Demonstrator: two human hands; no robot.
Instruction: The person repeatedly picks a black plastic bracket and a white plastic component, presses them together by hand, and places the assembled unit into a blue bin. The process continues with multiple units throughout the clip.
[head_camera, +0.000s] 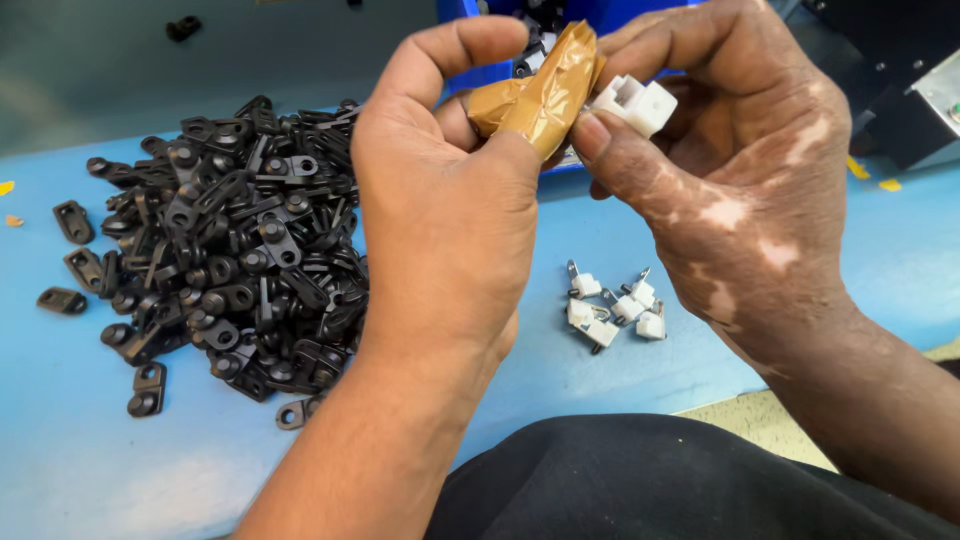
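At the left of the frame a heap of small black plastic clips (235, 240) lies on the blue table (60, 470), with a few strays at its edges. Right of the heap, in the centre, your left hand (445, 215) is raised, thumb and fingertips pinched on a crumpled piece of brown tape (540, 95). Your right hand (720, 150), upper right of centre, pinches a small white plastic connector (635, 103) between thumb and forefinger, touching the tape's right end. You look to be at the step of bringing tape and connector together or apart; I cannot tell which. The next move calls for a firm pinch on the connector and a steady pull or wrap of the tape. The connector is a blocky white piece with a square recess, clean and whole. Below your hands, at lower centre-right, a little cluster of similar white connectors (612, 310) with metal pins rests on the table.
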